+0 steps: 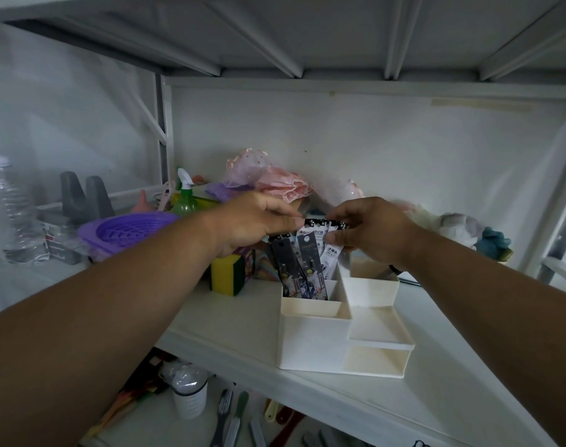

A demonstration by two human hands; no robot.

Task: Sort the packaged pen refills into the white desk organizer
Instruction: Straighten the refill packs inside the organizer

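Both hands are up over the white desk organizer [310, 346], which sits on the white shelf [230, 337]. My guess is the left hand [256, 221] pinches the black top edge of the refill packs [310, 253] with its finger and thumb, but it is dim there. The right hand [369, 230] pinches the same packs from the other side, on the white pack [331, 253]. The packs stand tall in the back slot of the organizer, leaning a bit to the left.

The packs are thin and floppy. If one hand lets go too soon, they could tip over and slide out onto the shelf. They could also get bent if pushed down hard. The yellow and green sponge [228, 274] sits just beside the organizer, so a falling pack might land behind it. The front slots look like they hold nothing.
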